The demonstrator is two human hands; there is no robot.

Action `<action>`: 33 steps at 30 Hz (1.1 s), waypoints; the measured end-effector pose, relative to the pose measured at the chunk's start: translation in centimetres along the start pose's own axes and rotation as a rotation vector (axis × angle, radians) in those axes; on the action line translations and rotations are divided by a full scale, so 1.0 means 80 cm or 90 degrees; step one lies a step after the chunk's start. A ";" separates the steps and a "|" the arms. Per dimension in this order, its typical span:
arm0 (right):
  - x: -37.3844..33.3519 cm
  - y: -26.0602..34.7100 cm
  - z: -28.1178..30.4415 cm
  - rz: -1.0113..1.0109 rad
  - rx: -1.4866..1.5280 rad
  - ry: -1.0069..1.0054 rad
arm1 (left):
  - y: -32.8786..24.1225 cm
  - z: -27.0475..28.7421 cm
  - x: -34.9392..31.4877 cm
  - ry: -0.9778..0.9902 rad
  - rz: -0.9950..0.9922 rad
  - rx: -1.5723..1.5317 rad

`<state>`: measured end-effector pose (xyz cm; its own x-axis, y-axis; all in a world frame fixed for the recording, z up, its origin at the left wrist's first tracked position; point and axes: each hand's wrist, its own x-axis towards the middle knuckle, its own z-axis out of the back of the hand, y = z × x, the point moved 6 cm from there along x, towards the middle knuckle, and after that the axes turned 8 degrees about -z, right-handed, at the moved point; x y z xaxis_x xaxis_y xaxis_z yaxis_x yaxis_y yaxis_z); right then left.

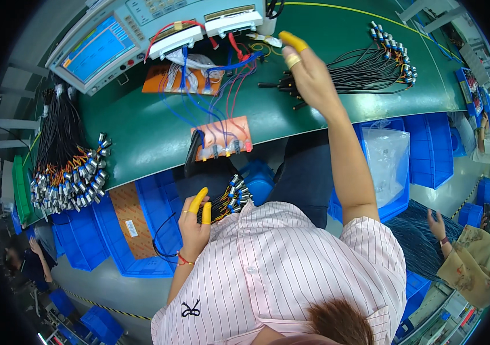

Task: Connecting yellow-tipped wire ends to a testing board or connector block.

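My left hand [195, 225] is low, close to my body, with yellow finger cots on two fingers. It grips a bundle of cables with silver connectors [237, 194], which lies across my lap; a loop of black cable [154, 240] hangs out beside the hand. My right hand [314, 77] reaches over the green bench, its fingers apart and also wearing yellow cots. Just beneath it lie the dark ends of a spread bundle of black cables [360, 72], with silver connectors fanned to the far right. Nothing shows between the right fingers.
A bench tester with a blue screen [96, 50] stands at the back left. Wires run from it to an orange fixture board [228, 135] at the bench's front edge. Another cable bundle [67, 167] hangs at the left. Blue bins [432, 146] sit below the bench; other people work nearby.
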<state>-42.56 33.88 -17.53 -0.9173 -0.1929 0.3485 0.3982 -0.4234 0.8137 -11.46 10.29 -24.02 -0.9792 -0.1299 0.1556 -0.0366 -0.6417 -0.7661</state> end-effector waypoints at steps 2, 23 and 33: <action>0.004 0.001 0.014 -0.014 0.001 -0.080 | 0.013 -0.005 -0.007 0.025 -0.005 0.027; -0.024 -0.013 -0.029 -0.003 -0.165 0.091 | 0.062 -0.060 -0.015 0.222 -0.061 0.229; -0.175 0.075 -0.005 0.080 0.085 0.015 | 0.062 -0.047 -0.017 0.142 0.060 0.022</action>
<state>-27.34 33.69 -17.70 -0.8591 -0.2584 0.4419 0.5037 -0.2733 0.8195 -11.04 10.13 -30.36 -0.9979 -0.0225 -0.0604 0.0602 -0.6601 -0.7488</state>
